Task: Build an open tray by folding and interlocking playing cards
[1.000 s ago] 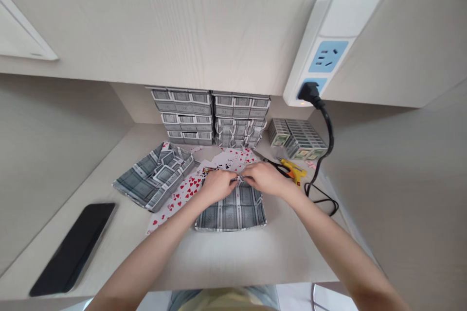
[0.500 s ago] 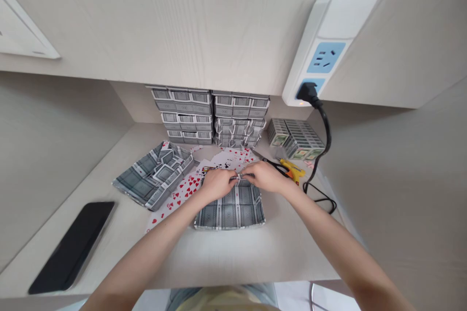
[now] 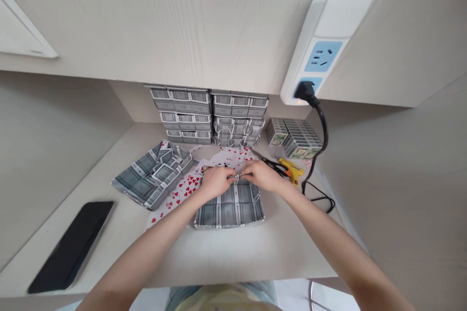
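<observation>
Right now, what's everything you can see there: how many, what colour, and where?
Front tray: one, grey-white, between the forearms
Second tray: one, grey-white, left
Stacks of card-built pieces: two, grey-white, back
Loose cards: many, white with red or black, behind front tray
Phone: one, black, front left
Scissors: one, black-handled, behind right hand
Glue gun: one, yellow-orange, beside scissors
Small packs: many, greyish, back right
Power strip: one, white-blue, upper right
Plug: one, black, in strip
Desk: one, pale, underneath
Hands: two, bare, left and right, at front tray's far rim
</observation>
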`<control>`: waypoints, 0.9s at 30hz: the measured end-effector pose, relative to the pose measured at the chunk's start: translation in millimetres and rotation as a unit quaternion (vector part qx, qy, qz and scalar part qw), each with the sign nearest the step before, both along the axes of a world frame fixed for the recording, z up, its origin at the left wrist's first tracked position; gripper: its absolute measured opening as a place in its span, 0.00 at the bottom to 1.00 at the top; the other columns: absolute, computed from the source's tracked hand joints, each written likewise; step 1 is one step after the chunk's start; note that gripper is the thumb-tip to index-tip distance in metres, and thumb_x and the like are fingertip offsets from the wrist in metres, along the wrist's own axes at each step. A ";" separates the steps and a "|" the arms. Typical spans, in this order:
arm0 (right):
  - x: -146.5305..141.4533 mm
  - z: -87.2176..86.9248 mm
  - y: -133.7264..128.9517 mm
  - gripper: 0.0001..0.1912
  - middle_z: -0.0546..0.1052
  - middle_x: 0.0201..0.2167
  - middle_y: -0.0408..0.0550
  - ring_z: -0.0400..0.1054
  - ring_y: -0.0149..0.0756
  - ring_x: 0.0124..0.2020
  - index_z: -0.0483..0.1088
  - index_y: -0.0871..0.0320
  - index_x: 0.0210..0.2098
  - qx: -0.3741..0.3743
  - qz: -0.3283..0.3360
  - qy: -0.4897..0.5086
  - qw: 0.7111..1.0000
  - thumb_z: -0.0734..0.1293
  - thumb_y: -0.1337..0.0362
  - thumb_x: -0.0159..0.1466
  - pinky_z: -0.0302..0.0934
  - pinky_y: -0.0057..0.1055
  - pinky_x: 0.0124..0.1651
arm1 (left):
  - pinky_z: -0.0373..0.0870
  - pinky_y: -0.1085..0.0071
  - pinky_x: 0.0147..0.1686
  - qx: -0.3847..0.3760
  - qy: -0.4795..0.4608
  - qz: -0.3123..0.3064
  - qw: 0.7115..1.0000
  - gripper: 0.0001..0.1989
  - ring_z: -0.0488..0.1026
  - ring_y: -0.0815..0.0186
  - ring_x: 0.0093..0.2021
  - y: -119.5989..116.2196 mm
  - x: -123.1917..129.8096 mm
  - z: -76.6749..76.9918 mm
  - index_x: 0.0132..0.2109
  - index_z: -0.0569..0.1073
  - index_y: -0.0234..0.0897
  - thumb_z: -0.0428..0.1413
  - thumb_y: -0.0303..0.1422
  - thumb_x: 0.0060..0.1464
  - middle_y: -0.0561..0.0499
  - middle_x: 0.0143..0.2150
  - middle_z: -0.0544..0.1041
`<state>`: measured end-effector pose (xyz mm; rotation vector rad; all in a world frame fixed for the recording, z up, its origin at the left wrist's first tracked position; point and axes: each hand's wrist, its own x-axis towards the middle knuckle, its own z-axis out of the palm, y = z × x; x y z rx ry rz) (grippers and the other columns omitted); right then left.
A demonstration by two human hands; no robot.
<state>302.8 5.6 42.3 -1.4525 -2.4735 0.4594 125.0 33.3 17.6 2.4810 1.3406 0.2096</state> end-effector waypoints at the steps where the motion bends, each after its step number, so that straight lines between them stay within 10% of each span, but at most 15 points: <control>1: 0.0 -1.0 0.6 0.07 0.73 0.27 0.47 0.65 0.31 0.31 0.75 0.57 0.28 0.003 -0.003 -0.002 1.000 0.63 0.66 0.58 0.53 0.25 0.35 | 0.62 0.73 0.33 0.000 0.000 -0.002 1.000 0.11 0.72 0.64 0.37 0.4 0.0 -0.6 0.39 0.74 0.51 0.50 0.41 0.50 0.55 0.35 0.77; 13: 3.7 -10.4 -0.4 0.12 0.75 0.31 0.49 0.67 0.32 0.34 0.74 0.57 0.34 -0.023 -0.013 0.145 0.989 0.61 0.59 0.59 0.58 0.26 0.38 | 0.61 0.73 0.31 0.026 0.024 -0.032 0.999 0.17 0.72 0.64 0.33 -1.1 2.2 1.7 0.33 0.75 0.45 0.44 0.46 0.53 0.51 0.32 0.77; 27: 19.6 10.7 -1.6 0.08 0.74 0.21 0.43 0.59 0.25 0.21 0.74 0.59 0.27 -0.026 -0.051 -0.058 0.997 0.62 0.69 0.55 0.48 0.22 0.26 | 0.61 0.71 0.27 0.057 0.062 -0.051 0.995 0.19 0.72 0.61 0.33 0.0 3.3 -1.9 0.34 0.74 0.44 0.41 0.45 0.54 0.49 0.30 0.76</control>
